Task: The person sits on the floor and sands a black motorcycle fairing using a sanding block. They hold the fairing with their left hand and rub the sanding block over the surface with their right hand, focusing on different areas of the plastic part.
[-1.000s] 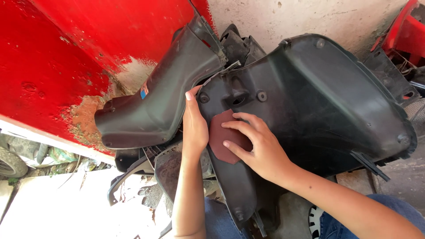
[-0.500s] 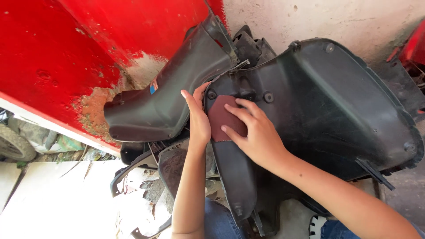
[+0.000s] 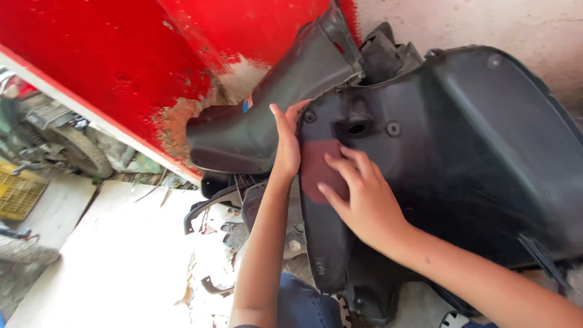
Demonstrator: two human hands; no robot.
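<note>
A large black plastic scooter body panel fills the right half of the view. My left hand grips its left edge, fingers wrapped around the rim. My right hand presses a dark red piece of sandpaper flat against the panel's curved front, just below a round hole. The sandpaper is partly hidden under my fingers. A second black moulded part leans behind the left hand against a red wall.
A red painted wall with a chipped, rusty patch runs across the upper left. Loose black plastic pieces lie on a pale floor below. A yellow crate and a tyre sit at far left.
The view has shifted, so panel and hands now sit further right and higher. My right hand has slid the sandpaper slightly on the panel. The left hand keeps its grip.
</note>
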